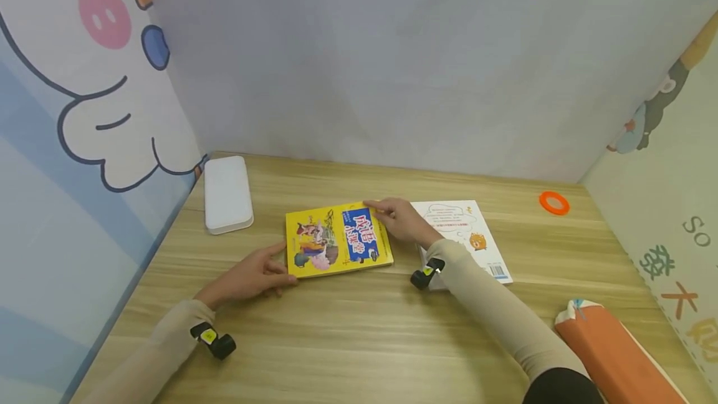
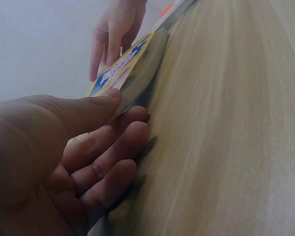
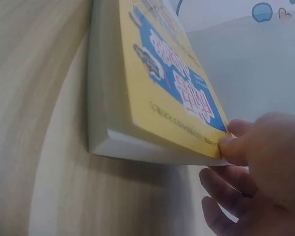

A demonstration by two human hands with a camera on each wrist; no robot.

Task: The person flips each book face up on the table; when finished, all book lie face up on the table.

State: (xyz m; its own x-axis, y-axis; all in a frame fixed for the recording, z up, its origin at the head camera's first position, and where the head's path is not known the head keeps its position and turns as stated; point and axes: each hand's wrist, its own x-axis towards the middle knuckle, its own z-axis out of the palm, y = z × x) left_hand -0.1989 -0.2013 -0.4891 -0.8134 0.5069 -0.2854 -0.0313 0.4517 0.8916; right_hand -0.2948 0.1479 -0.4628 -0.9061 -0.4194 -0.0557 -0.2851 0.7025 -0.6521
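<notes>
A yellow book (image 1: 314, 239) with a blue title panel lies face up, near the middle of the wooden table. My left hand (image 1: 252, 274) holds its near left corner. In the left wrist view the thumb (image 2: 96, 110) rests on the cover while the other fingers curl below the edge. At the far right corner my right hand (image 1: 401, 218) pinches the book, thumb over the cover's edge and fingers lower down, as the right wrist view shows. The book's right end appears a little raised there, with a shadow under its page block (image 3: 152, 150).
A white book (image 1: 465, 235) with an orange cartoon figure lies partly beneath my right forearm. The white case (image 1: 228, 193) stands at the back left, an orange ring (image 1: 554, 203) at the back right. An orange pouch (image 1: 617, 354) lies near right. Printed cloth walls surround the table.
</notes>
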